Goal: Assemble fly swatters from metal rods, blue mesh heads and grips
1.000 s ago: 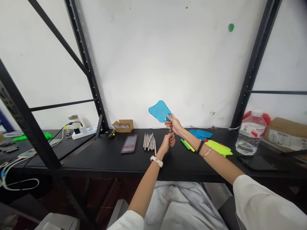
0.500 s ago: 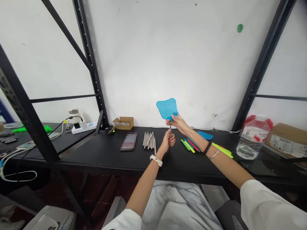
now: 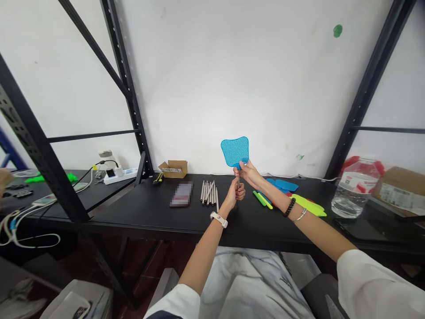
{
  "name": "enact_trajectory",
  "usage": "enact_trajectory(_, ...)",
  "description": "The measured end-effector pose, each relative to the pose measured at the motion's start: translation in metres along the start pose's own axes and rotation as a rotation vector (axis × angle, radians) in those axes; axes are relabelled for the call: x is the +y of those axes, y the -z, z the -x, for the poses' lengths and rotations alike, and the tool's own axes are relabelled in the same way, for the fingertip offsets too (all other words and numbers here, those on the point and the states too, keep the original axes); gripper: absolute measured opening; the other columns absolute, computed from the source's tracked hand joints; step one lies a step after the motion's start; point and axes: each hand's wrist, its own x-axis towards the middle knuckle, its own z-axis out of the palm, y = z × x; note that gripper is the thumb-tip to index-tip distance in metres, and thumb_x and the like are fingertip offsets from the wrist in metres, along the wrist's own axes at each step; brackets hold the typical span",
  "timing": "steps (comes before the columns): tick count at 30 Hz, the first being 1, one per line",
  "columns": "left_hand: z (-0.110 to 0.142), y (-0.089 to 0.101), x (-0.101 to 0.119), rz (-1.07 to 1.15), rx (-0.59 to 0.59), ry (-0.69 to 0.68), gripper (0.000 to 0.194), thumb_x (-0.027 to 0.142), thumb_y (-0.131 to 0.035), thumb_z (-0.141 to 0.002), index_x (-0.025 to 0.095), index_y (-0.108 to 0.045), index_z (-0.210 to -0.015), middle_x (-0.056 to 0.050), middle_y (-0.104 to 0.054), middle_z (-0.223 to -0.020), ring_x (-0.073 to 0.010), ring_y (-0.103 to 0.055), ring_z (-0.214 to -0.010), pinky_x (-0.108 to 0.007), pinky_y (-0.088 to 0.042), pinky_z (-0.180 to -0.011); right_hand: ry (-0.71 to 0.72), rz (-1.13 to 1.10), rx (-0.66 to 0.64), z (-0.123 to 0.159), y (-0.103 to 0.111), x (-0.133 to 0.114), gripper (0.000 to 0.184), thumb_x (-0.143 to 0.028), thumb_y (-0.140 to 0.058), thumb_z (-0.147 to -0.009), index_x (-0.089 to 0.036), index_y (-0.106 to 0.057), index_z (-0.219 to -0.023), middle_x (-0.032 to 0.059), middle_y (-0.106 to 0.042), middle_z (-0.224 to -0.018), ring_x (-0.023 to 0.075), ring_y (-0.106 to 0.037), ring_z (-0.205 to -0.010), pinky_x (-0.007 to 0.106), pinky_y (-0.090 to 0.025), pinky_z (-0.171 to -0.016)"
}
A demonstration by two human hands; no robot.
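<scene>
A blue mesh fly swatter head (image 3: pixel 235 151) stands upright above the black table, its neck pinched between the fingers and thumb of my right hand (image 3: pixel 250 173). Just below, my left hand (image 3: pixel 235 193) is wrapped around a thin metal rod (image 3: pixel 238 204) held upright. The rod's top meets the neck of the swatter head; my fingers partly hide the joint. Left of my hands lies a bunch of similar metal rods (image 3: pixel 208 193). Beyond my right forearm lie more blue swatter heads (image 3: pixel 287 185), yellow-green swatter heads (image 3: pixel 308 205) and green and yellow handle tubes (image 3: pixel 260 198).
A phone-like blurred object (image 3: pixel 181 194), an open cardboard box (image 3: pixel 173 169) and a yellow-black cutter (image 3: pixel 158 179) are on the left of the black table (image 3: pixel 142 217). A big water bottle (image 3: pixel 352 190) and a carton (image 3: pixel 401 190) stand at the right. Black shelf posts (image 3: pixel 131 97) frame the table.
My right hand and the blue swatter head have come closer to my left hand, narrowing the visible stretch of rod between them. The swatter head is turned straighter. The view has shifted slightly.
</scene>
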Motion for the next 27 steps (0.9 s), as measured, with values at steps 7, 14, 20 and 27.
enact_trajectory(7, 0.0021, -0.0029, 0.0003, -0.014, 0.02, 0.004, 0.049, 0.057, -0.038, -0.075, 0.019, -0.023, -0.049, 0.009, -0.013, -0.039, -0.0028, -0.01, -0.031, -0.018, -0.006, -0.035, -0.018, -0.066, 0.036, 0.0032, -0.0015, 0.0004, 0.033, -0.044, -0.057, -0.078, -0.024, -0.032, -0.081, -0.0063, -0.043, -0.061, 0.0093, -0.039, -0.055, 0.023, -0.035, -0.057)
enact_trajectory(14, 0.0003, -0.0014, -0.0004, -0.021, 0.041, 0.007, 0.05, 0.061, -0.037, -0.074, 0.019, -0.023, -0.05, 0.009, -0.013, -0.038, -0.0027, -0.009, -0.031, -0.018, -0.007, -0.034, -0.007, -0.029, 0.068, 0.0025, -0.0064, 0.0005, 0.032, -0.042, -0.056, -0.078, -0.023, -0.03, -0.078, -0.0061, -0.043, -0.06, 0.0098, -0.04, -0.055, 0.024, -0.036, -0.058)
enact_trajectory(20, -0.0012, 0.0008, -0.0034, -0.03, 0.014, -0.027, 0.05, 0.059, -0.034, -0.076, 0.019, -0.023, -0.048, 0.009, -0.014, -0.036, -0.0033, -0.009, -0.03, -0.018, -0.006, -0.033, 0.004, 0.024, 0.046, 0.0033, -0.0023, 0.0016, 0.029, -0.044, -0.053, -0.08, -0.024, -0.032, -0.083, -0.0049, -0.048, -0.063, 0.0108, -0.044, -0.059, 0.025, -0.036, -0.058)
enact_trajectory(27, 0.0002, -0.0014, -0.0038, -0.096, 0.066, -0.048, 0.05, 0.06, -0.035, -0.076, 0.019, -0.027, -0.05, 0.009, -0.015, -0.038, -0.0034, -0.012, -0.031, -0.018, -0.011, -0.034, 0.016, 0.024, 0.057, 0.0049, -0.0018, 0.0019, 0.028, -0.043, -0.052, -0.081, -0.024, -0.032, -0.087, -0.0049, -0.049, -0.065, 0.01, -0.045, -0.059, 0.023, -0.036, -0.057)
